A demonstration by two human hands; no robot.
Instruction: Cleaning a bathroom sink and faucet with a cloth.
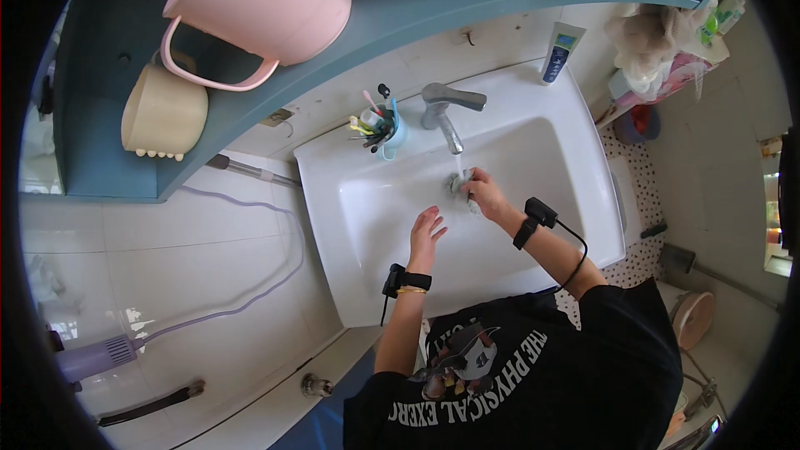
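Water runs from the silver faucet (437, 106) into the white sink (329, 262). Under that stream my right hand (487, 193) grips a small crumpled grey-green cloth (458, 184), its fingers closed round one side. Part of the cloth is hidden by the hand, and its exact kind is hard to make out. My left hand (426, 238) hovers over the basin to the left of the cloth, fingers apart and holding nothing. Both wrists wear black straps with small devices.
A light blue cup of toothbrushes (388, 135) stands on the sink's back left ledge, a toothpaste tube (561, 53) on the back right. Above hangs a blue shelf (375, 29) with a pink pitcher (271, 4) and a cream cup (167, 108). A purple hair dryer (98, 357) is at left.
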